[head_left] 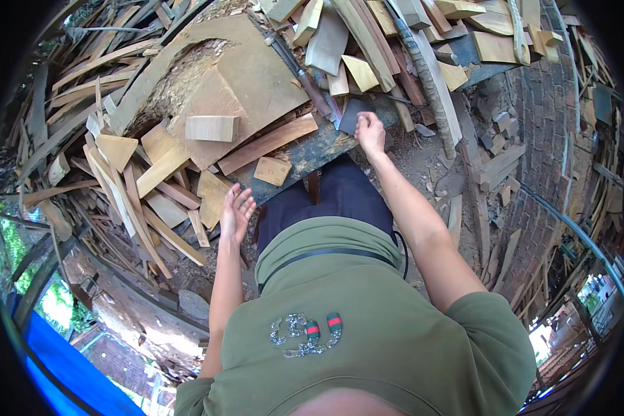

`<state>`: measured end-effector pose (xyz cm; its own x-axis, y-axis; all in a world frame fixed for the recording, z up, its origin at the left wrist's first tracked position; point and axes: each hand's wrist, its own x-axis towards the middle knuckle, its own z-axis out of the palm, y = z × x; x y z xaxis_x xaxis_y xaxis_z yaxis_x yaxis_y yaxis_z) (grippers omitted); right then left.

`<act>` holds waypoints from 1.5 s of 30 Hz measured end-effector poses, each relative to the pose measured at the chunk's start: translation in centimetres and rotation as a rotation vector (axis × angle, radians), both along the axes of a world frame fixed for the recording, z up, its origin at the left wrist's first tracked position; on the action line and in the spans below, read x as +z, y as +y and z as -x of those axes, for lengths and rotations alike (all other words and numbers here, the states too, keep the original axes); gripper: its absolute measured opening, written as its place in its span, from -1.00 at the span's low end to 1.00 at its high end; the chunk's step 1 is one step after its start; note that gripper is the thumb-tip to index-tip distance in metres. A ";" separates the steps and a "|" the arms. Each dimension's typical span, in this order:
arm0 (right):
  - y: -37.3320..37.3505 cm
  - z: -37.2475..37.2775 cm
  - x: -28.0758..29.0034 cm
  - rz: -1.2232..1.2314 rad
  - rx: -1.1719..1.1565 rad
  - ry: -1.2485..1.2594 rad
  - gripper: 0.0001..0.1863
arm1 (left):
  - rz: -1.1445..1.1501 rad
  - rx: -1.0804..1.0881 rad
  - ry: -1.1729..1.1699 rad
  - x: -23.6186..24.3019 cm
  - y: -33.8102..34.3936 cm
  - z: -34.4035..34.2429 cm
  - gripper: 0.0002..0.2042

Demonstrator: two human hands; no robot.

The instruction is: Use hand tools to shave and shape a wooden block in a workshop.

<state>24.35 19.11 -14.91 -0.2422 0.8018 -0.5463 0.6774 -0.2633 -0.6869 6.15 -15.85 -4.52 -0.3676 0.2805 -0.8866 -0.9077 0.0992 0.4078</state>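
Observation:
My right hand point(371, 132) is closed at the edge of a dark grey flat piece point(354, 115), with its fingers curled against it; I cannot make out what kind of thing the piece is. My left hand point(237, 213) is open, its fingers apart and nothing in it. Near it a small tan wooden block point(272, 171) with dark dots lies on a worn dark board point(308, 152) in front of my legs. A reddish-brown wood strip point(274, 142) lies slantwise beyond that block. Farther off, a pale rectangular wood block point(213, 129) rests on a wide wooden slab point(263, 76).
Loose wood offcuts point(163, 173) are heaped at the left. A long dark tool-like bar point(291, 59) lies beyond my right hand. More planks and blocks point(360, 41) are piled at the far side. At the right are a brick surface point(544, 125) and a blue hose point(568, 225).

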 end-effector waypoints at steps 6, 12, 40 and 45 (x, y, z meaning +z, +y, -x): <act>4.2 4.2 1.8 0.494 -0.858 0.479 -0.76 | 0.142 -0.003 0.529 5.4 7.9 2.6 -0.72; 2.7 0.5 3.3 -0.398 0.416 -0.264 -0.24 | 0.575 -0.418 1.227 8.0 9.5 7.5 -0.45; 5.9 3.0 8.0 -0.501 0.786 0.135 -0.77 | 0.867 -1.289 1.487 6.0 14.0 9.3 -0.47; 3.1 5.3 5.6 -0.306 1.024 0.049 -0.59 | 0.868 -1.260 1.465 6.1 13.9 9.0 -0.43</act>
